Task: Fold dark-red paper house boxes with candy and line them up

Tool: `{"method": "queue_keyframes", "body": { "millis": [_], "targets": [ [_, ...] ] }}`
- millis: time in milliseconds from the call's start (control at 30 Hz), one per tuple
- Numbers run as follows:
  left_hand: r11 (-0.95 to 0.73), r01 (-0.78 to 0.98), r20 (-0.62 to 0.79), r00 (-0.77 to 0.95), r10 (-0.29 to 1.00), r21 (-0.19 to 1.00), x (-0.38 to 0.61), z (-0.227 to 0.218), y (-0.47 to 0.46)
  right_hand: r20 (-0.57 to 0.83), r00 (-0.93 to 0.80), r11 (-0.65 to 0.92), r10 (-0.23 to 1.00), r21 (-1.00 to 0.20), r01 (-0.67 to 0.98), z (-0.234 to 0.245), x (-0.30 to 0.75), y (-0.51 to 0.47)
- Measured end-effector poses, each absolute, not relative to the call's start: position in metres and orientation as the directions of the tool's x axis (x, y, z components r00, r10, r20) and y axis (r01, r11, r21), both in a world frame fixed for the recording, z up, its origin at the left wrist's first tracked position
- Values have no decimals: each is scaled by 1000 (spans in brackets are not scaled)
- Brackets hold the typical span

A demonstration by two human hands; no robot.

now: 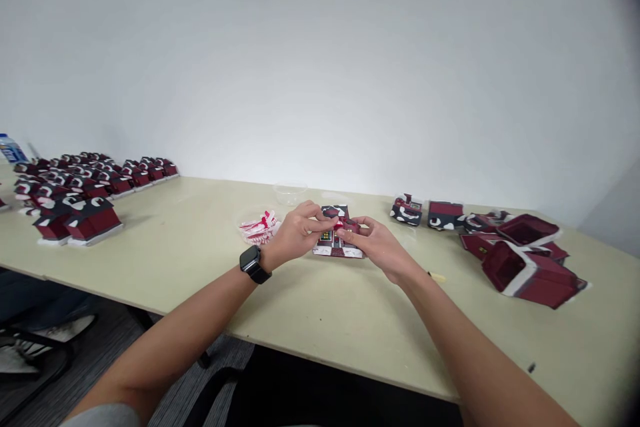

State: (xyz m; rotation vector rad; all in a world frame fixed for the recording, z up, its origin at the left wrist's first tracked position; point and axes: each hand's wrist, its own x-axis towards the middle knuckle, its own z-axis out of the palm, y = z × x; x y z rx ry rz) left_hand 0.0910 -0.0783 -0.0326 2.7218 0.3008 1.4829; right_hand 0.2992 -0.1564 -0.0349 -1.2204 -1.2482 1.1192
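Observation:
A small dark red paper house box [336, 240] stands on the beige table [320, 307] in front of me. My left hand [299, 230], with a black watch on its wrist, pinches something small and red at the top of the box. My right hand [373, 243] meets it from the other side, fingers pinched on the same red piece, which looks like a ribbon. Both hands rest against the box's roof.
Several finished red house boxes [80, 190] stand in rows at the far left. Open red boxes [525, 257] lie at the right. A clear dish of red-and-white ribbons [259, 225] sits left of my hands, with a clear empty cup [290, 193] behind.

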Motion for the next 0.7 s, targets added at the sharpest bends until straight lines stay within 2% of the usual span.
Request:
{"method": "queue_keyframes", "body": {
  "millis": [133, 233, 333, 433, 467, 533, 633, 700],
  "targets": [
    [-990, 144, 810, 579, 89, 6, 89, -31, -76, 79, 39, 77, 996, -995, 67, -37, 300, -156],
    [-988, 139, 825, 547, 138, 74, 90, -34, -77, 74, 18, 74, 997, -997, 29, -35, 299, -158],
    [-960, 148, 828, 487, 279, 236, 94, -37, -81, 58, 48, 56, 997, -997, 43, -32, 297, -161],
    [-864, 140, 792, 351, 499, 483, 97, -36, -85, 78, 91, 73, 993, -996, 52, -29, 295, -163],
    [-806, 91, 747, 325, 580, 585, 98, -35, -86, 89, 88, 86, 992, -996, 38, -28, 294, -163],
    [-639, -35, 593, 413, 691, 768, 99, -32, -86, 110, 56, 110, 992, -994, 3, -27, 293, -164],
    [-434, -93, 392, 626, 674, 896, 98, -31, -84, 161, -39, 161, 986, -987, -25, -28, 290, -165],
    [-409, -110, 382, 626, 680, 906, 98, -33, -83, 218, -91, 220, 972, -976, 9, -28, 289, -165]
  ]
}}
